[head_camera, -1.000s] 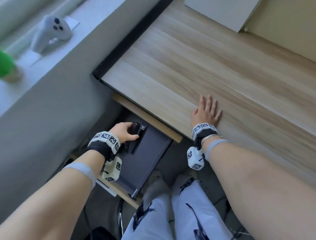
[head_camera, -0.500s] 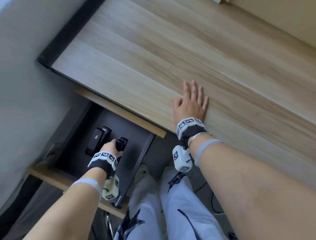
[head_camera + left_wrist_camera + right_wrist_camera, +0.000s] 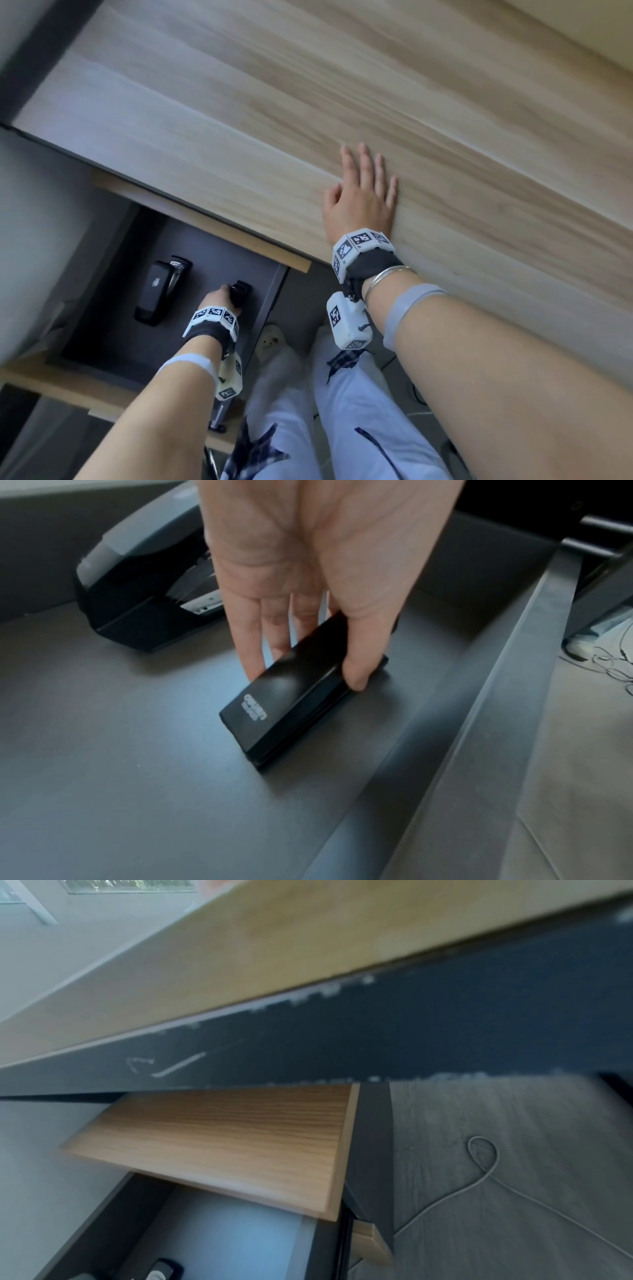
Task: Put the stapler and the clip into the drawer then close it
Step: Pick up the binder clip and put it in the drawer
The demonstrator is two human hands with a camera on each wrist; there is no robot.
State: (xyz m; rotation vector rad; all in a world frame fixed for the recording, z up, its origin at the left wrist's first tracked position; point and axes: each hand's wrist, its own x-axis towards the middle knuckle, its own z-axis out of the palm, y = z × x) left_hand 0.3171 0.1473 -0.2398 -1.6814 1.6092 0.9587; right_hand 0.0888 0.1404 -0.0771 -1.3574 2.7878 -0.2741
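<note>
Change: a second ago our left hand [image 3: 308, 569] carried the flat black binder clip [image 3: 301, 696] at the mouth of the open dark grey drawer [image 3: 462, 723]; now we have it down on the drawer floor
Left grip: narrow, thumb on one side of the clip and fingers [image 3: 250, 642] on the other, pinching its near end
Right grip: wide; our right hand [image 3: 363, 198] lies flat, fingers straight, on the pale wood-grain table [image 3: 308, 102], as it did a second ago
Stapler: the black and grey stapler [image 3: 143, 588] lies in the drawer just beyond the left grip, to its thumbless side, apart from the clip
Meaning: we judge both items are now inside; what remains is letting go of the clip and pushing the drawer shut
Writing: white print on the clip's face, too blurred for us to read; a small pale mark on the stapler's top, also illegible
</note>
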